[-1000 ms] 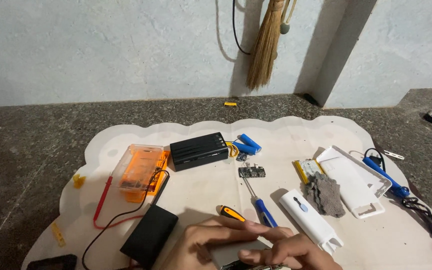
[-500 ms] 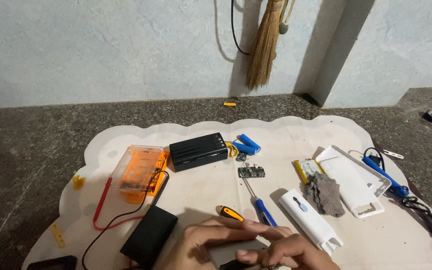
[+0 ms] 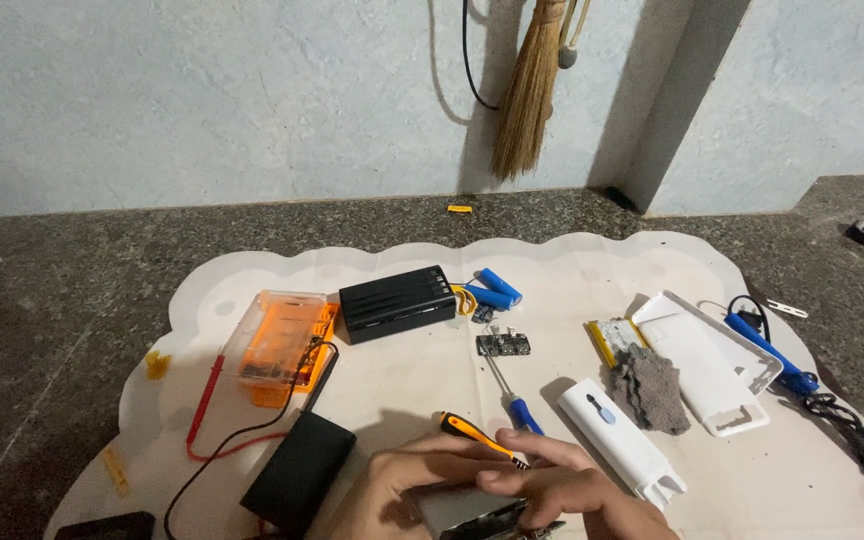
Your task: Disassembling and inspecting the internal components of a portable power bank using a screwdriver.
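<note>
Metal plate point(image 3: 467, 512): at 6 o'clock on the mat point(image 3: 572, 262), long axis roughly 9-to-3, partly hidden. Left hand point(image 3: 402, 490) and right hand point(image 3: 562, 495) fingers closed on it. Orange-handled screwdriver point(image 3: 472, 436) just beyond, tip toward 4. Black box point(image 3: 299, 470) at 9. Orange case point(image 3: 280, 335) at 11, contents unclear.

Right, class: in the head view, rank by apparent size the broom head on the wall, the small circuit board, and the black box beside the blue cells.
1. Broom head
2. Black box, looking roughly similar; it lies nearer, so this order is unsure
3. Small circuit board, clearly smallest
</note>
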